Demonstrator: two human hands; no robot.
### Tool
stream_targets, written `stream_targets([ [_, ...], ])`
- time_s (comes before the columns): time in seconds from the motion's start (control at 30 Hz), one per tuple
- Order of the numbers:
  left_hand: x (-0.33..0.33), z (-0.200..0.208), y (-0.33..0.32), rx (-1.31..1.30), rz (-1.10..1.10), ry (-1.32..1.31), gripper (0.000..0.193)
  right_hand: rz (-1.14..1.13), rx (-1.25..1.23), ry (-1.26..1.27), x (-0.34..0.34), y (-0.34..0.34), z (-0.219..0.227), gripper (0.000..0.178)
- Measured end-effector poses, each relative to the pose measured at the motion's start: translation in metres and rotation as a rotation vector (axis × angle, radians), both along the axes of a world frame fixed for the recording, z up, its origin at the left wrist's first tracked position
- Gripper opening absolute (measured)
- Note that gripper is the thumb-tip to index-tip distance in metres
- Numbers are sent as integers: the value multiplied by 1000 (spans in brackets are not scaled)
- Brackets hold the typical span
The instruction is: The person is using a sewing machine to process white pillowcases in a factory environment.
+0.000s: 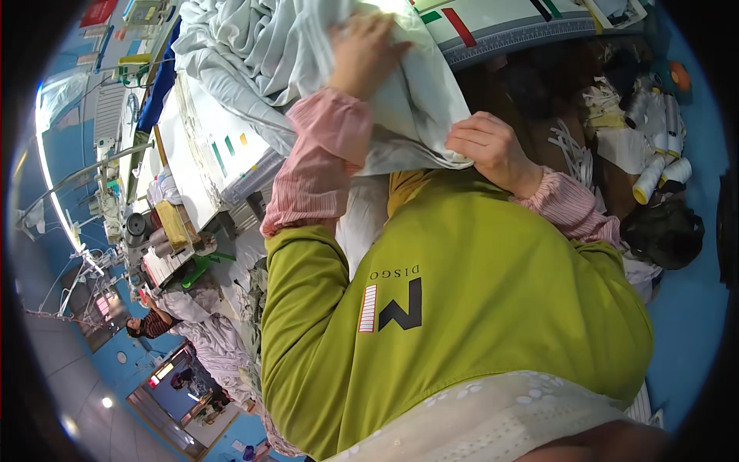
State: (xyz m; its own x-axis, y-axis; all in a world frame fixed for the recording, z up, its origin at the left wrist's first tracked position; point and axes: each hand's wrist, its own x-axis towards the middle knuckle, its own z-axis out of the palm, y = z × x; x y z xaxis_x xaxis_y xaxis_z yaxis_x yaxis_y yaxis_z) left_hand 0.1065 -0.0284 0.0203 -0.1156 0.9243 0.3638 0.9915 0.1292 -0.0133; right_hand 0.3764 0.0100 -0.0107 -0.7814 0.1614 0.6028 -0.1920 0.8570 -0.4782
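A large pale grey-white cloth lies bunched in deep folds at the upper left and spreads smoother toward the right, its near edge hanging over the table front. My left hand rests on top of the cloth with its fingers apart, slightly blurred. At the cloth's near right corner, my right hand has its fingers closed on the edge. Both forearms wear pink ribbed sleeves over a green garment.
White tabletop with a grey ruler strip and coloured marks extends at the upper right. Beside it on the right are thread spools, fabric scraps and a black bag. Sewing equipment stands at left; another person sits farther off among piled cloth.
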Motion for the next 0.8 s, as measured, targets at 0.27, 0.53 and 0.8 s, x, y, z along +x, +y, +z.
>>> stream_targets([
  [0.27, -24, -5, -16, 184, 77, 126, 28, 35, -73, -40, -5, 8, -12, 15],
  [0.53, -24, 27, 72, -296, -198, 65, 15, 76, -77, -63, -3, 13, -9, 16],
  [0.8, -32, 4, 75, -108, -246, -132, 15, 109, -97, -75, -3, 18, -12, 16],
])
